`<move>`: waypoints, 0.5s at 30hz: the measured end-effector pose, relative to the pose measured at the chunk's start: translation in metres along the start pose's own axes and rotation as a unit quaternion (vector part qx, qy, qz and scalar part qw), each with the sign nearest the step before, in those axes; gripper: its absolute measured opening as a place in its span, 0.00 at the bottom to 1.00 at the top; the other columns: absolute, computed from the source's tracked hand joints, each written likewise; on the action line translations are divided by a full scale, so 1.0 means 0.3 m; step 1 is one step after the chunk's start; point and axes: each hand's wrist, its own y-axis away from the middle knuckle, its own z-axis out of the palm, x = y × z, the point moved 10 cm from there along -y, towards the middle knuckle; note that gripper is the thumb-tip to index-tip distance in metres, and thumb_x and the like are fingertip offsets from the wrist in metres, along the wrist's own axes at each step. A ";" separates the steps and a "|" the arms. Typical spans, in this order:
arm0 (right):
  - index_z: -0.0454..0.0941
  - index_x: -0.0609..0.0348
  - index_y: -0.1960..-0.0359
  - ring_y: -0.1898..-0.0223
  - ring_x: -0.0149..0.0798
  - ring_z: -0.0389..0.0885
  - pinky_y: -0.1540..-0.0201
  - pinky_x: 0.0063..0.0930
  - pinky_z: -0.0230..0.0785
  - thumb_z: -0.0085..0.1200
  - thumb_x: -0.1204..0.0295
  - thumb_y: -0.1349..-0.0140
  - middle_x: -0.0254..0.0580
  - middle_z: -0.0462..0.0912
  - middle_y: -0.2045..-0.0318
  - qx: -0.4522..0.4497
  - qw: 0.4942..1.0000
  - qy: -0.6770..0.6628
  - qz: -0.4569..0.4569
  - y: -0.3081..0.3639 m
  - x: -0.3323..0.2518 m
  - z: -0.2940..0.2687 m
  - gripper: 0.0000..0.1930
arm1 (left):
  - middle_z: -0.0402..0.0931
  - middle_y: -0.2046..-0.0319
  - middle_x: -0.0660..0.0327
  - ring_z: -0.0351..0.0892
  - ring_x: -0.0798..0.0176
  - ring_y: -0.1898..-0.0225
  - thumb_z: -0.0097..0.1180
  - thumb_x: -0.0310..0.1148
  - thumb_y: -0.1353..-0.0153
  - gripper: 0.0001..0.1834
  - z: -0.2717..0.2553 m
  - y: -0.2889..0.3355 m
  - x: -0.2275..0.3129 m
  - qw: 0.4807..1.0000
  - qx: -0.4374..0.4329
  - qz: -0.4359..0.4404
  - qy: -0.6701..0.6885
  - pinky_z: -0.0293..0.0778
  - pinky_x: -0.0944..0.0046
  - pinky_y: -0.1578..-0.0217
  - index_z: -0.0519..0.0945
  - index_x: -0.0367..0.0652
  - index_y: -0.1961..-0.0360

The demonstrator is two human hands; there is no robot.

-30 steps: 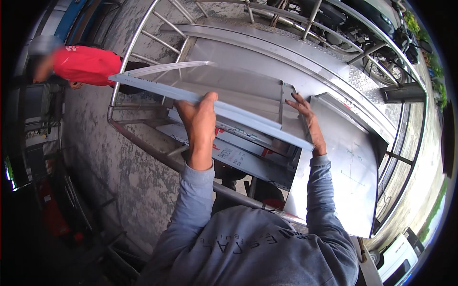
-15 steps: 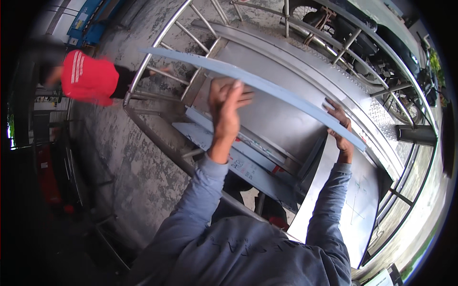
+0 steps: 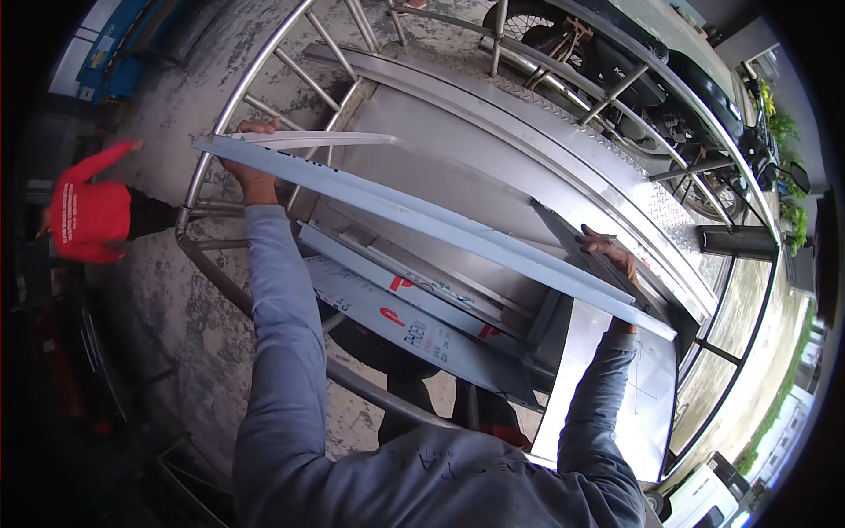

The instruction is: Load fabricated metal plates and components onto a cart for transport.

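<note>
A long folded metal strip with pale blue film slants across in front of me, its left end higher up the picture than its right. My left hand is closed around the far left end, fingertips showing over its pale upper flange. My right hand is behind the strip near its right end, holding it with the fingers reaching past the upper edge; the palm is partly hidden. Beneath lies a bare grey metal sheet on a railed cart. More blue-filmed metal pieces rest along the near side, below the held strip.
Tubular metal rails surround the cart. A shiny pale sheet lies by my right forearm. Motorcycles stand beyond the far rail. A person in a red top is at the left, near a blue machine.
My left hand has gone from open beside the strip to gripping its left end. The strip has turned and shows its flange. The person in red has moved left in view.
</note>
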 end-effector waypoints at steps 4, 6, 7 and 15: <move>0.85 0.65 0.44 0.37 0.49 0.80 0.31 0.44 0.68 0.54 0.28 0.35 0.55 0.86 0.42 -0.001 1.000 0.003 0.007 -0.006 0.026 -0.021 0.46 | 0.73 0.80 0.54 0.75 0.50 0.73 0.20 0.74 0.26 0.50 0.053 -0.042 -0.017 0.995 -0.080 -0.028 0.061 0.77 0.45 0.52 0.79 0.39 0.75; 0.85 0.65 0.44 0.37 0.49 0.80 0.31 0.44 0.68 0.54 0.27 0.35 0.55 0.86 0.42 -0.006 1.000 -0.009 0.012 -0.011 0.026 -0.012 0.46 | 0.70 0.81 0.55 0.72 0.52 0.75 0.20 0.75 0.27 0.49 0.028 -0.060 0.004 0.996 -0.077 -0.034 0.039 0.77 0.48 0.57 0.77 0.41 0.77; 0.85 0.65 0.44 0.37 0.49 0.80 0.31 0.44 0.68 0.54 0.27 0.35 0.55 0.86 0.42 -0.008 1.000 -0.019 0.012 -0.015 0.025 -0.008 0.46 | 0.73 0.79 0.53 0.72 0.51 0.74 0.23 0.75 0.28 0.49 0.004 -0.067 0.040 0.996 -0.074 -0.034 0.043 0.74 0.46 0.56 0.77 0.40 0.77; 0.76 0.56 0.52 0.70 0.26 0.66 0.68 0.29 0.60 0.69 0.45 0.32 0.26 0.69 0.70 0.226 0.966 -0.122 -0.023 0.218 0.365 -0.337 0.27 | 0.66 0.30 0.52 0.65 0.52 0.31 0.42 0.65 0.26 0.41 0.163 0.002 0.178 0.995 0.059 -0.007 -0.074 0.60 0.43 0.27 0.67 0.43 0.27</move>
